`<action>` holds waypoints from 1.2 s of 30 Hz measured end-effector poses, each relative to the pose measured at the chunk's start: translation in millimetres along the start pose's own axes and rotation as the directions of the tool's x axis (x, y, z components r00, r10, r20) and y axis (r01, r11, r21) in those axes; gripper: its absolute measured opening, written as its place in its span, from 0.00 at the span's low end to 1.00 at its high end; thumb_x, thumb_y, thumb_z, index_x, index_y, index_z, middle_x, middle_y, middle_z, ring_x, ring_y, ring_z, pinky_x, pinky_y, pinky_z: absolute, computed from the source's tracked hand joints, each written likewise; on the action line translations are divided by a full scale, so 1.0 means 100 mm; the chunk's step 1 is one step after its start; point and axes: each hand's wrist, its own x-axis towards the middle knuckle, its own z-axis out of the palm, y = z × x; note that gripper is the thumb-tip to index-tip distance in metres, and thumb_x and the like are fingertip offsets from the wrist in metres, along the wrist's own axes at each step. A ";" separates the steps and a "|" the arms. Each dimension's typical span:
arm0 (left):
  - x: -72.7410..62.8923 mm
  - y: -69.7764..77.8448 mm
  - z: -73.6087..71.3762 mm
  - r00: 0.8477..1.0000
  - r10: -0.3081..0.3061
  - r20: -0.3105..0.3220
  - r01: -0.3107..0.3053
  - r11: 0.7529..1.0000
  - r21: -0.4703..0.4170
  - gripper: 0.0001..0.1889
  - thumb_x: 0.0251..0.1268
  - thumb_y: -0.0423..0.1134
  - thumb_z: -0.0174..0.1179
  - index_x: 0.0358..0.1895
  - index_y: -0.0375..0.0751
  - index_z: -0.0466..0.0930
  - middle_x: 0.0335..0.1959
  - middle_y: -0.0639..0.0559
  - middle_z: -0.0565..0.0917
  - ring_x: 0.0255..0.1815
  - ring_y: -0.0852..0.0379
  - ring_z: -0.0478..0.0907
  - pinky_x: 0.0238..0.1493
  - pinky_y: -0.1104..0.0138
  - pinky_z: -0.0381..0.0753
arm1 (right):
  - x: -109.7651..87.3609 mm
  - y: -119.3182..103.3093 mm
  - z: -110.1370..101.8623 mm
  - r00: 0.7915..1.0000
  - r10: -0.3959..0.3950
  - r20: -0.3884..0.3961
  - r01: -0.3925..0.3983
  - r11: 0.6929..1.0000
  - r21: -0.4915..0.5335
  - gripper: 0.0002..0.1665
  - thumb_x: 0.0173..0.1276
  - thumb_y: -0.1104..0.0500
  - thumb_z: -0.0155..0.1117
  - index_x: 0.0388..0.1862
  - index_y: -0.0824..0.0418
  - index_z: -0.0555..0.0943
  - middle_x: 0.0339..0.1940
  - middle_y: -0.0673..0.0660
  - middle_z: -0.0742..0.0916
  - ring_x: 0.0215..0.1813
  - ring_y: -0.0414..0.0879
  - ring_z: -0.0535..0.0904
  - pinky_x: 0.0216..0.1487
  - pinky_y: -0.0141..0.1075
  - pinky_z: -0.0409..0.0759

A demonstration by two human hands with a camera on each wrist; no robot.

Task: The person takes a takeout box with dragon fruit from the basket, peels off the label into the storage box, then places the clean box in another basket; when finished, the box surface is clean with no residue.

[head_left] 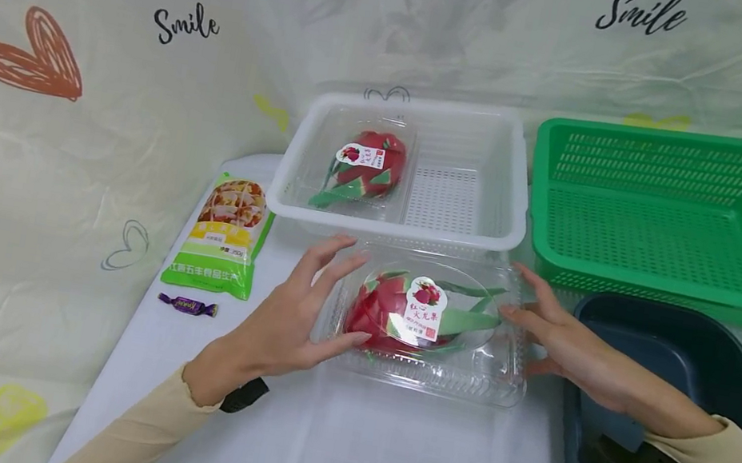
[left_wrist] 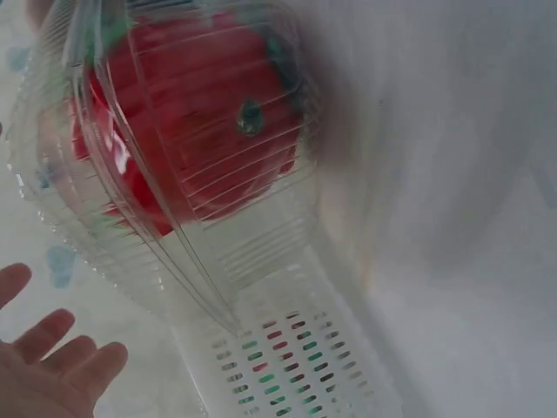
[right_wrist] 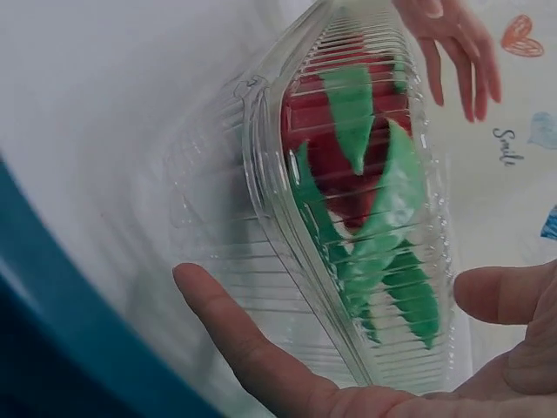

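A clear plastic clamshell box (head_left: 435, 377) lies closed on the table in front of the white basket. Inside is a red dragon fruit (head_left: 376, 309) with green leaves, and a white label (head_left: 425, 313) sits on the lid. At the box's left side is my left hand (head_left: 283, 323), fingers spread and thumb near the front edge. In the left wrist view its fingers (left_wrist: 100, 370) look apart from the box. My right hand (head_left: 574, 349) is at the right end; the right wrist view shows one long finger (right_wrist: 231, 326) low beside the plastic and the thumb near the lid.
Behind stands a white basket (head_left: 393, 229) with another boxed dragon fruit (head_left: 390, 158) in its left half. A green basket (head_left: 675, 288) is at the back right, a dark blue tub (head_left: 575, 438) under the right forearm. Left lie a green-yellow food packet (head_left: 220, 240) and a purple wrapped candy (head_left: 188, 305).
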 end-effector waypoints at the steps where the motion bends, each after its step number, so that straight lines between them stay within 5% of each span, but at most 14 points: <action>1: 0.03 0.00 0.02 0.999 0.034 0.017 -0.034 0.999 0.017 0.49 0.57 0.48 0.77 0.78 0.37 0.61 0.79 0.38 0.59 0.81 0.42 0.57 0.67 0.52 0.79 | -0.01 0.00 -0.01 1.000 -0.002 -0.002 0.002 1.000 0.005 0.51 0.86 0.47 0.47 0.85 0.46 0.23 0.81 0.77 0.49 0.74 0.78 0.59 0.56 0.63 0.82; 4: 0.11 -0.04 0.09 0.993 0.092 0.069 -0.095 0.994 0.046 0.47 0.60 0.51 0.75 0.78 0.37 0.63 0.80 0.39 0.59 0.83 0.42 0.54 0.71 0.51 0.74 | -0.06 0.00 -0.05 1.000 -0.017 -0.005 0.017 1.000 0.013 0.50 0.86 0.47 0.48 0.86 0.44 0.24 0.80 0.76 0.53 0.74 0.77 0.61 0.56 0.59 0.84; 9: 0.13 -0.09 0.16 0.987 0.085 0.134 -0.093 0.994 0.056 0.44 0.63 0.54 0.71 0.78 0.40 0.63 0.81 0.41 0.59 0.84 0.42 0.52 0.78 0.50 0.65 | -0.17 -0.02 -0.11 0.997 -0.071 -0.010 0.071 0.997 -0.009 0.48 0.87 0.49 0.47 0.87 0.44 0.27 0.81 0.76 0.55 0.73 0.74 0.66 0.55 0.56 0.85; 12: 0.13 -0.09 0.16 0.985 0.085 0.151 -0.097 0.993 0.074 0.42 0.65 0.53 0.69 0.79 0.41 0.63 0.81 0.41 0.59 0.84 0.43 0.52 0.80 0.50 0.61 | -0.25 -0.05 -0.14 0.995 -0.094 -0.023 0.093 0.993 -0.074 0.48 0.87 0.50 0.48 0.87 0.43 0.29 0.81 0.74 0.55 0.71 0.70 0.72 0.56 0.57 0.84; 16: 0.14 -0.09 0.17 0.979 0.127 0.158 -0.145 0.984 0.107 0.40 0.67 0.53 0.67 0.77 0.40 0.65 0.80 0.40 0.61 0.82 0.43 0.55 0.82 0.51 0.54 | -0.35 -0.13 -0.19 0.991 -0.127 -0.032 0.119 0.975 -0.189 0.46 0.87 0.50 0.48 0.87 0.40 0.32 0.81 0.70 0.58 0.67 0.65 0.77 0.58 0.47 0.83; 19: 0.15 -0.08 0.19 0.972 0.154 0.175 -0.178 0.975 0.130 0.39 0.68 0.53 0.66 0.77 0.39 0.66 0.79 0.39 0.63 0.82 0.44 0.57 0.84 0.52 0.49 | -0.39 -0.21 -0.22 0.989 -0.139 -0.044 0.123 0.957 -0.264 0.45 0.87 0.49 0.48 0.88 0.39 0.34 0.81 0.68 0.60 0.69 0.66 0.74 0.60 0.49 0.81; 22: 0.15 -0.08 0.20 0.968 0.159 0.192 -0.188 0.972 0.143 0.38 0.68 0.53 0.64 0.77 0.39 0.66 0.78 0.40 0.64 0.82 0.43 0.57 0.84 0.52 0.47 | -0.40 -0.31 -0.22 0.987 -0.147 -0.065 0.119 0.940 -0.320 0.44 0.86 0.48 0.51 0.88 0.42 0.40 0.82 0.66 0.61 0.75 0.67 0.67 0.62 0.62 0.76; 24: 0.16 -0.07 0.21 0.968 0.156 0.196 -0.186 0.971 0.149 0.38 0.68 0.53 0.63 0.77 0.40 0.66 0.78 0.39 0.65 0.82 0.43 0.56 0.84 0.52 0.47 | -0.38 -0.38 -0.21 0.981 -0.178 -0.074 0.141 0.924 -0.355 0.41 0.85 0.49 0.53 0.88 0.45 0.46 0.82 0.64 0.63 0.76 0.66 0.65 0.62 0.64 0.75; 31: 0.16 -0.08 0.22 0.969 0.143 0.203 -0.178 0.969 0.169 0.38 0.69 0.54 0.62 0.78 0.40 0.66 0.78 0.39 0.65 0.82 0.41 0.57 0.84 0.50 0.48 | -0.19 -0.60 -0.10 0.929 -0.370 0.023 0.345 0.839 -0.421 0.26 0.80 0.59 0.61 0.74 0.54 0.74 0.72 0.57 0.77 0.67 0.56 0.76 0.53 0.42 0.84; 36: 0.16 -0.07 0.22 0.967 0.124 0.222 -0.166 0.970 0.180 0.38 0.70 0.55 0.60 0.79 0.41 0.65 0.79 0.41 0.64 0.82 0.41 0.57 0.84 0.51 0.46 | 0.02 -0.79 0.04 0.895 -0.432 0.109 0.429 0.773 -0.467 0.21 0.76 0.61 0.67 0.66 0.59 0.82 0.64 0.55 0.83 0.60 0.50 0.81 0.53 0.46 0.85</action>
